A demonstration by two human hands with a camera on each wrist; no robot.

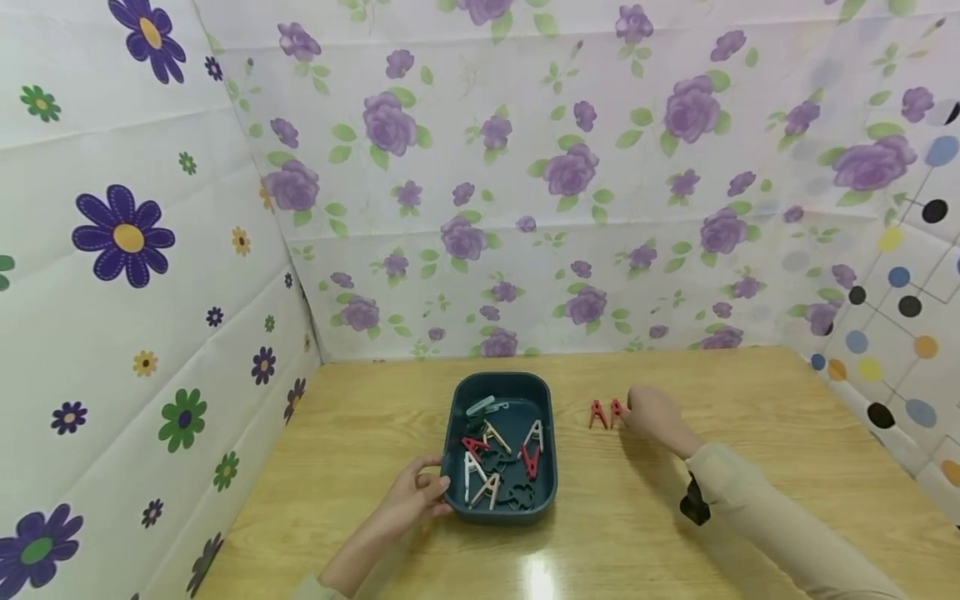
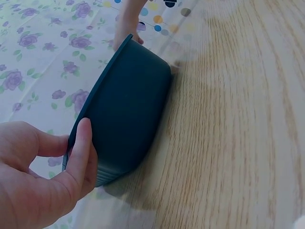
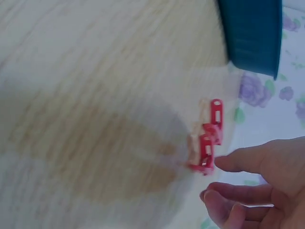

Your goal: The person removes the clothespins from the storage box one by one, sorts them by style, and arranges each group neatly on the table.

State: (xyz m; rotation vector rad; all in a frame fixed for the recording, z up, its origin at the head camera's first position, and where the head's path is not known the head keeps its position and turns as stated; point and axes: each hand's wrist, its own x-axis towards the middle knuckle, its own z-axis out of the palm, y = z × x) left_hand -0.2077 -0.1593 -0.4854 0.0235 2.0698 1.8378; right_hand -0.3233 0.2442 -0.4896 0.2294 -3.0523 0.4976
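A dark teal plastic bin point(image 1: 498, 517) stands on the wooden table and holds several clothespins and dark green pieces. My left hand point(image 1: 420, 492) pinches its near left rim; in the left wrist view the thumb is at the rim and the fingers point(image 2: 82, 152) lie against the outer wall. To the right of the bin, two red clothespins point(image 1: 597, 414) stand side by side on the table. Right beside the nearer of them is my right hand point(image 1: 660, 417). The right wrist view shows its thumb point(image 3: 238, 158) close to that red clothespin point(image 3: 206, 153), with a gap between thumb and fingers.
Inside the bin are white clothespins point(image 1: 472, 473), a red clothespin point(image 1: 530, 461) and a pale blue one point(image 1: 481, 406). A black strap-mounted device point(image 1: 694, 502) is on the right wrist. Flower-patterned sheets point(image 1: 465, 237) hang behind the wooden table point(image 1: 360, 417) and to the left.
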